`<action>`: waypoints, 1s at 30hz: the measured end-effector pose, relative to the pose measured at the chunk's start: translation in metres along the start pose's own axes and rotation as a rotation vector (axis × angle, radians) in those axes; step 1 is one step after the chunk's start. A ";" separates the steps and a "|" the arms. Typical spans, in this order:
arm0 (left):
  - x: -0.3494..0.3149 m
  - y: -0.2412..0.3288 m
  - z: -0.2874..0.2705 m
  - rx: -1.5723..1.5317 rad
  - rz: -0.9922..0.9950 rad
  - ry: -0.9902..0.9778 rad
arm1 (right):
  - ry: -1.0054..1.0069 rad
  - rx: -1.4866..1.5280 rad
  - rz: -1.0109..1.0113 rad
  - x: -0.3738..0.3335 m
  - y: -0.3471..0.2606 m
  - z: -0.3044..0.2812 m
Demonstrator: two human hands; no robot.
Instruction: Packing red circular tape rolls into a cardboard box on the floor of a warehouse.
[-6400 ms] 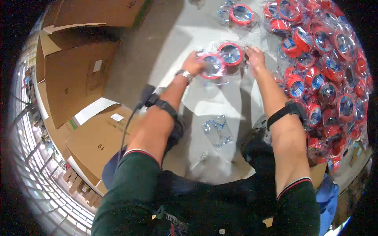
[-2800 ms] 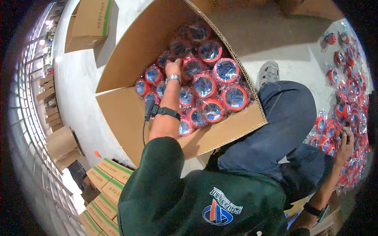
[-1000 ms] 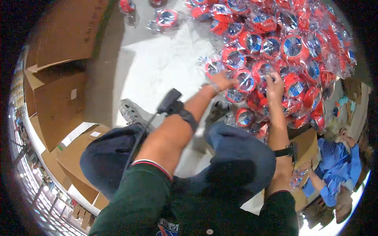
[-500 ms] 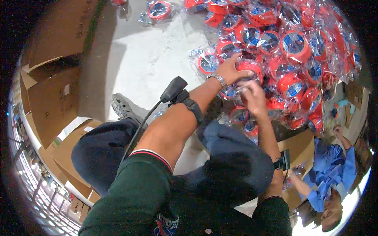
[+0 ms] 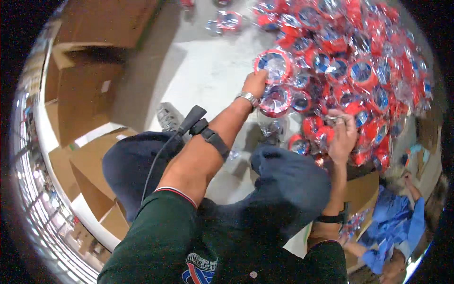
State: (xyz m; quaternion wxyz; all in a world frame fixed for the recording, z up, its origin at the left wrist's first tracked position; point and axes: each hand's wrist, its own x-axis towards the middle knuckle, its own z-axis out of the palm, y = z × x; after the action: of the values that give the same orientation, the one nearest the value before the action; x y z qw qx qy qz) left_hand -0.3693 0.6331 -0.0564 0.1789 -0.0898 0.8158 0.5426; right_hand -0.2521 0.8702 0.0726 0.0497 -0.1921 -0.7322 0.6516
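Note:
My left hand (image 5: 256, 84), with a metal watch at the wrist, grips the edge of a red tape roll (image 5: 286, 66) in clear plastic wrap. Just below it is another wrapped red roll (image 5: 275, 113), touching or nearly touching it; whether my left hand also holds that one I cannot tell. Over the near part of the heap, my right hand (image 5: 343, 141) has its fingers curled inward among the wrapped rolls. What lies between those fingertips is too unclear to make out. Blue printed inserts show in the centres of many rolls.
A large heap of wrapped red rolls (image 5: 362, 75) spreads across the right side of the pale floor (image 5: 203, 61). Another wrapped roll (image 5: 231, 22) lies apart at the far side. Open cardboard boxes (image 5: 90, 94) stand at left. A person in blue (image 5: 392, 217) works at lower right.
My hands have moved apart: the left has shifted left and now grips a wrapped roll, the right has moved right over the heap. The whole view has shifted slightly.

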 end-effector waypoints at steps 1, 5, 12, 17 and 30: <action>-0.005 0.007 -0.027 0.005 0.009 0.045 | -0.025 0.007 -0.027 0.006 -0.028 0.018; -0.045 0.062 -0.117 -0.124 -0.159 0.244 | -0.259 -0.086 -0.404 0.010 -0.119 0.082; -0.141 0.102 -0.225 -0.209 0.254 0.469 | -0.526 -0.602 -1.225 -0.087 -0.230 0.206; -0.199 0.096 -0.261 -0.012 0.326 0.531 | -0.640 -0.914 -1.449 -0.141 -0.241 0.222; -0.311 0.081 -0.320 0.246 0.413 0.302 | -0.503 -0.903 -1.405 -0.224 -0.292 0.258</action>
State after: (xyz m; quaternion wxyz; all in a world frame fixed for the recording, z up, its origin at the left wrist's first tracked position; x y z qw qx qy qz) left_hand -0.1729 0.3565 0.2452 -0.0496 0.0207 0.8939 0.4450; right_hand -0.1922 0.5287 0.3589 0.1959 0.4523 -0.8586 0.1409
